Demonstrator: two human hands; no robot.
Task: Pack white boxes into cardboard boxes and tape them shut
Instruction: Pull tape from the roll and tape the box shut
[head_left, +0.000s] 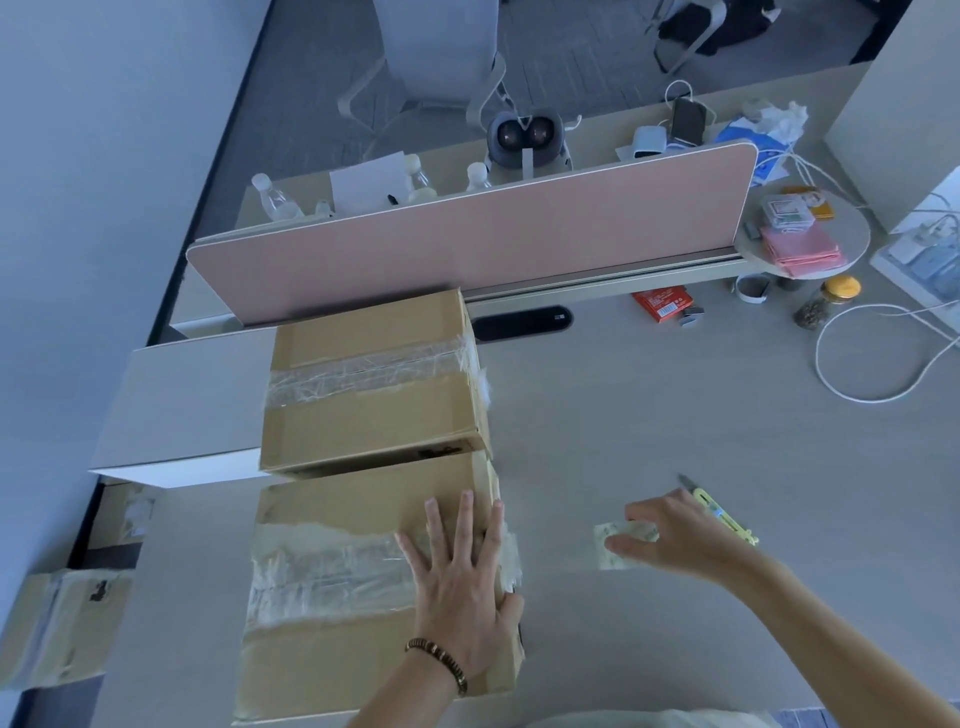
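From my head camera, looking down at the counter (649, 415): my left hand (462, 587) lies flat on top of the near cardboard box (332, 649), its fingers (465, 519) straight and spread, reaching to the box's right edge where the clear tape (322, 571) folds over. I judge I press there to keep the flaps down and smooth the tape end against the side. The strip runs across the lid's seam, so this box looks closed.

Just beyond it, touching its far edge, stands a second cardboard box (369, 395), also taped across the top and pushed back against the pink divider (467, 244), probably to keep finished work out of my way. A white box (182, 405) lies to its left, touching it, not yet packed.

My right hand (680, 535) reaches to the counter on the right, thumb and fingers curled round the tape roll (621, 545), which looks translucent and blurred. A yellow utility knife (727, 519) lies just behind that hand, close enough to cut with; whether it touches the hand I cannot tell.
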